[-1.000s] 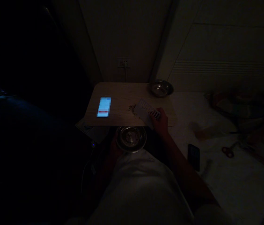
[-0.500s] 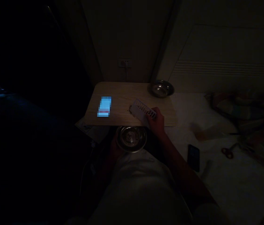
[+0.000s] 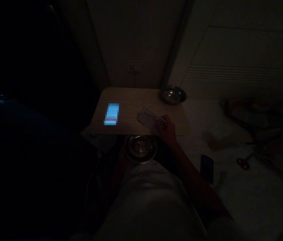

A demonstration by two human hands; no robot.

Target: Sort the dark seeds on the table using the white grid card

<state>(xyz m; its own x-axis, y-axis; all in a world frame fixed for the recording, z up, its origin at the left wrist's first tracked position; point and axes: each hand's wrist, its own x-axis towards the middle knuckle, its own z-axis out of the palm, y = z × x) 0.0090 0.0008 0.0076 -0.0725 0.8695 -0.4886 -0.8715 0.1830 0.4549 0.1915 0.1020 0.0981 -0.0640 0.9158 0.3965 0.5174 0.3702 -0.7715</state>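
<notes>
The scene is very dark. My right hand (image 3: 168, 129) is closed on a flat white slotted card (image 3: 151, 118) and holds it edge-down on the small wooden table (image 3: 131, 97), against a little pile of dark bits (image 3: 139, 117). Just below the table's front edge is a steel bowl (image 3: 140, 148) with some dark bits in it. My left hand (image 3: 121, 160) is closed on the bowl's left rim; its fingers are barely visible.
A lit phone (image 3: 111, 114) lies on the table's left part. A second steel bowl (image 3: 173, 94) stands at the table's back right corner. On the bed to the right lie a dark phone (image 3: 207, 164), red-handled scissors (image 3: 243, 163) and crumpled cloth (image 3: 264, 113).
My right hand has slid the white card leftward across the table, over the small pile of bits. The bowl and my left hand have stayed where they were.
</notes>
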